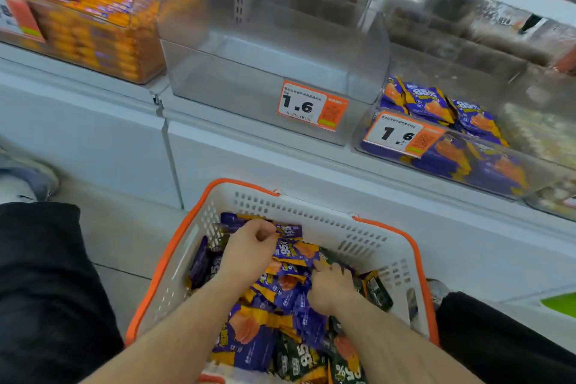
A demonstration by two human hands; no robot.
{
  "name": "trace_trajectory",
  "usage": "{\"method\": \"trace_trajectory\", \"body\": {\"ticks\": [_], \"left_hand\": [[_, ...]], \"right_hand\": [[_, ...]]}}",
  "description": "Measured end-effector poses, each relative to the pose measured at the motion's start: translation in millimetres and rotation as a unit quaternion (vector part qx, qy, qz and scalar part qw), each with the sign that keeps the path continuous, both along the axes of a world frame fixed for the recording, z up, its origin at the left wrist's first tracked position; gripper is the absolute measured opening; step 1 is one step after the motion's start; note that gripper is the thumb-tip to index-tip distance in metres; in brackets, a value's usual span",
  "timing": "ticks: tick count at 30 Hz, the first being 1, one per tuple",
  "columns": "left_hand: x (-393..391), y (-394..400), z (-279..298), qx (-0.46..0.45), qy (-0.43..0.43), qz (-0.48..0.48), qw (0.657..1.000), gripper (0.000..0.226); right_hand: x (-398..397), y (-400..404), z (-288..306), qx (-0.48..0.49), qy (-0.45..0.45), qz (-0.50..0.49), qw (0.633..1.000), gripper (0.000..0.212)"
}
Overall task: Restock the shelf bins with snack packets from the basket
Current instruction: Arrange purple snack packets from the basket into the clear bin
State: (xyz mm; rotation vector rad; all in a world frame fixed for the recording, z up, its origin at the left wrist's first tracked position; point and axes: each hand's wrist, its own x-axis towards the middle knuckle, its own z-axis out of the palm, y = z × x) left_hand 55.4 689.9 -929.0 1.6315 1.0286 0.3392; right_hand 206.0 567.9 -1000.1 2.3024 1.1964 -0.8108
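Down on the floor before the shelf sits the basket [174,265], white with an orange rim, and both of the person's hands are inside it. Its load is a loose heap of snack packets [265,337], mostly purple and orange, with a few dark green ones toward the near right.

The left hand [249,251] is curled at the far side of the heap, its fingers [265,232] closed against the edge of a purple packet [288,231]. The right hand [330,288] is dug into the pile with its fingers bent among the packets; it appears to be gathering some, though exactly which ones cannot be told.

Directly above stands the empty clear bin [367,72], marked with a price tag [311,106]. The neighbouring right-hand bin [545,178] already holds matching purple packets, and the left-hand bin [137,68] is stacked with orange goods.

Assessment of handling: the packets look small, light and soft-walled, with glossy film that is likely to slide, packet over packet. Pinching a sealed edge should serve for one; for several, a cupped handful taken from beneath the pile seems safer. Contents may be crushable, so squeezing hard is inadvisable. Spillage over the basket rim is the probable fault during the lift to the bin.
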Motion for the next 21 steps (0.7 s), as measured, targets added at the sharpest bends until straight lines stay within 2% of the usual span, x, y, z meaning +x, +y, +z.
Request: {"method": "trace_trajectory", "body": {"ticks": [2, 6, 9, 13, 15, 17, 19, 21], "left_hand": [[-1, -2, -3, -0.036, 0.005, 0.001, 0.999, 0.014], [-2, -10, -10, -0.205, 0.022, 0.051, 0.977, 0.015], [-1, -19, -18, -0.348, 0.021, 0.063, 0.935, 0.01], [9, -18, -30, -0.501, -0.076, 0.088, 0.857, 0.044], [16, -17, -29, -0.506, -0.112, 0.099, 0.85, 0.039], [19, -17, -26, -0.449, -0.109, 0.116, 0.879, 0.022], [21, -17, -24, -0.4, -0.118, 0.118, 0.901, 0.02], [20, -17, -15, -0.358, -0.151, 0.108, 0.915, 0.021]], "right_hand": [[0, 1, 4, 0.016, -0.012, 0.01, 1.0, 0.058], [-1, 8, 22, 0.08, -0.025, 0.019, 0.996, 0.058], [-9, 15, 48, 0.149, -0.009, 0.071, 0.986, 0.056], [-26, 13, 90, 0.189, 0.02, 0.15, 0.97, 0.05], [-33, 8, 104, 0.204, 0.033, 0.187, 0.96, 0.047], [-35, 3, 113, 0.242, 0.041, 0.218, 0.944, 0.045], [-34, -1, 119, 0.291, 0.05, 0.2, 0.934, 0.043], [-30, -5, 122, 0.399, 0.033, 0.131, 0.907, 0.038]]}}
